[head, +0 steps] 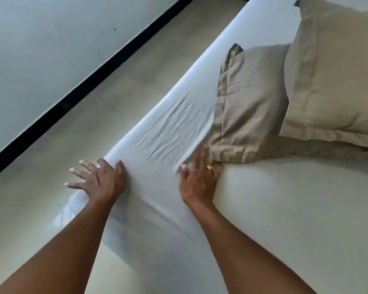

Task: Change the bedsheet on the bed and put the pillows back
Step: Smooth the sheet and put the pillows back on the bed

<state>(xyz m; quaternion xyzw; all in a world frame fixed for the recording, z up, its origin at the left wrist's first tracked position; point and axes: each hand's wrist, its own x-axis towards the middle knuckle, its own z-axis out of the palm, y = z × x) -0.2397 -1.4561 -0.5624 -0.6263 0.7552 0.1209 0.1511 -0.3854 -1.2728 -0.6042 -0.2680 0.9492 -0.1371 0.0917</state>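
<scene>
Presently: left hand and right hand, both spread flat on wrinkled white cotton bedsheet at mattress edge; two beige fabric pillows stacked just beside right hand.

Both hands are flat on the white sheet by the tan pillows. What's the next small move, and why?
Probably sweep both palms up toward the head of the bed to flatten the creases. The left hand sits at the sheet's floor-side edge, the right hand beside the nearer pillow, and the wrinkled patch lies just ahead between them.
</scene>
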